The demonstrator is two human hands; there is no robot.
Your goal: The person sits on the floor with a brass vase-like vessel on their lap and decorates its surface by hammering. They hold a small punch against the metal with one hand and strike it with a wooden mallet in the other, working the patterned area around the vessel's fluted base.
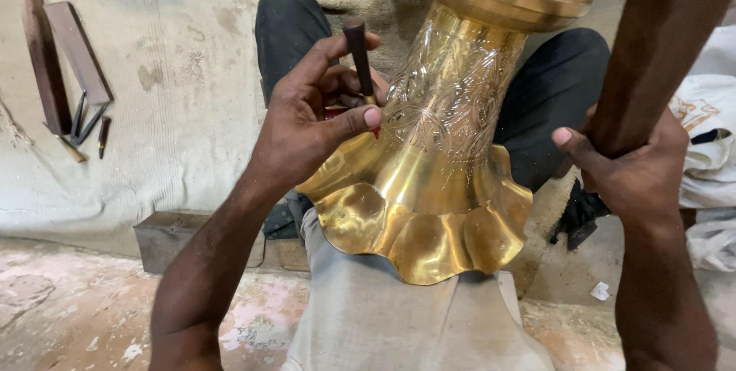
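Note:
A shiny brass vase (445, 149) with a scalloped flared rim and an engraved neck lies tilted across my lap, rim toward me. My left hand (314, 118) is shut on a small dark chisel (358, 53), whose tip rests against the engraved neck. My right hand (632, 168) grips the lower end of a thick dark wooden mallet handle (652, 49) that rises to the upper right, beside the vase. The mallet's head is out of view.
Several flat metal tools and small chisels (73, 72) lie on a pale cloth (169, 110) at the left. A dark block (165, 237) sits by my left knee. White cloth and bags (713, 156) lie at the right. The floor in front is worn and dusty.

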